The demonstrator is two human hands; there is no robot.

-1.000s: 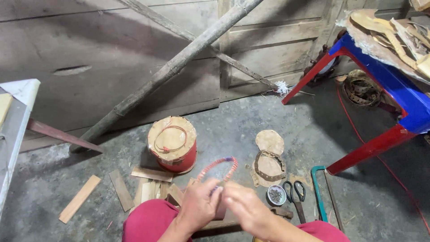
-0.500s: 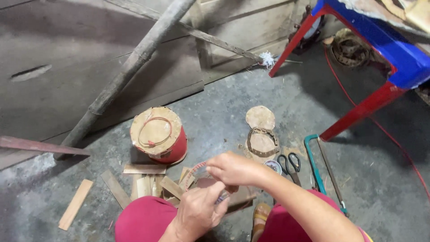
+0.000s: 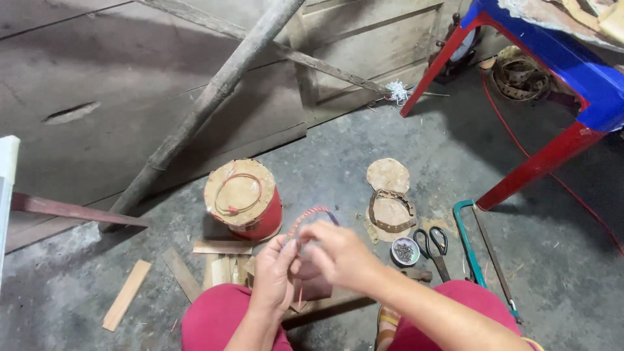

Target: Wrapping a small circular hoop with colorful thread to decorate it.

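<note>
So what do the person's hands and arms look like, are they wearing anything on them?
Both arms are bare, with no sleeves showing, and the left hand and right hand wear no gloves. I can't see any rings. At the picture's lower right edge, a thin yellowish band seems to show on the right arm.

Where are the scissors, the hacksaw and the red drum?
scissors (image 3: 434, 247), head view, on the black handles.
hacksaw (image 3: 467, 244), head view, on its teal frame.
red drum (image 3: 242, 193), head view, on its tan top.
</note>
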